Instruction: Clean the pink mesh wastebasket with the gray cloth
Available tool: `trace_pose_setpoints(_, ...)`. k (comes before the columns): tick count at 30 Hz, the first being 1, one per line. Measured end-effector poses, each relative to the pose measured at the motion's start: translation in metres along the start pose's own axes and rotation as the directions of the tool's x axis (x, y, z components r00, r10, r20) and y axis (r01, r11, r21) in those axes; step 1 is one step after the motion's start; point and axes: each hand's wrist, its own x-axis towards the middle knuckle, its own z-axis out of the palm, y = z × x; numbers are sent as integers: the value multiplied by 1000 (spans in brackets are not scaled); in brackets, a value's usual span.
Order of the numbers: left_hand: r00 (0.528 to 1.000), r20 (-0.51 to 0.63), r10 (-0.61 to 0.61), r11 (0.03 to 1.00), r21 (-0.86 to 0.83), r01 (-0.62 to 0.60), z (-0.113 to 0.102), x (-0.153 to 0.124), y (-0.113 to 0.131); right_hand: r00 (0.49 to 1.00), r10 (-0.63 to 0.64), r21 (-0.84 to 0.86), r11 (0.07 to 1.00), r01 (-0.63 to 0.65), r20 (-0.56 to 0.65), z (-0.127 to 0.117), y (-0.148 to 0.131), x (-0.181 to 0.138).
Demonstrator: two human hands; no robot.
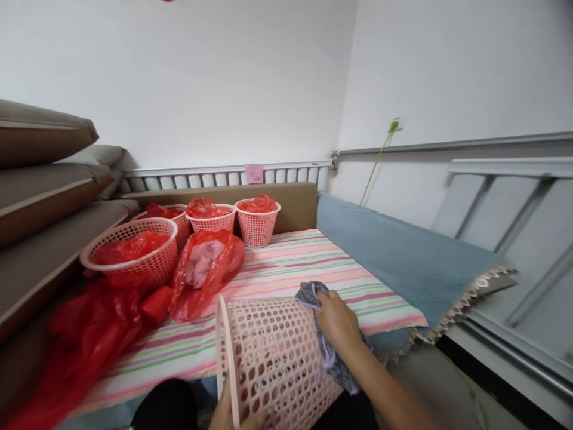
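Observation:
A pale pink perforated plastic basket lies tipped on its side in front of me, its open rim facing left. At the lower rim, my left hand grips it, partly cut off by the picture's bottom edge. My right hand is closed around a grey cloth with lilac edging, which presses against the basket's side near its base. Part of the cloth hangs down under my wrist.
Several pink baskets lined with red plastic bags stand at the back left. An open red bag holds a pink cloth. More red bags lie on the striped mat. Cushions are stacked left; radiators line the walls.

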Motion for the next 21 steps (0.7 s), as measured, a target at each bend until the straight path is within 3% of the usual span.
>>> trace_pose_setpoints(3,1000,15,-2,1000,-25,2,10,4,16,1000,-2,2,1000,2,-17,4,-4,-10)
trace_pose_setpoints(6,1000,-15,-4,1000,-31,3,11,7,19,1000,-8,43,999,9,-3,4,-25,-17)
trace_pose_setpoints(9,1000,-20,-12,998,-56,11,4,4,10,989,-148,171,974,147,-6,-3,-70,-29)
trace_pose_setpoints(12,1000,-31,-4,998,56,6,-4,0,5,938,-342,324,883,340,-51,-15,-125,-50)
trace_pose_setpoints(15,997,-29,76,986,149,-71,-10,-1,5,895,-434,410,801,436,-103,-25,-160,-68)
trace_pose_setpoints(18,995,-14,102,981,169,-98,-15,-1,2,880,-458,431,774,464,-126,-25,-158,-73)
trace_pose_setpoints(21,998,-43,52,984,171,-44,-18,-4,-3,890,-440,363,815,451,-119,-15,-125,-63)
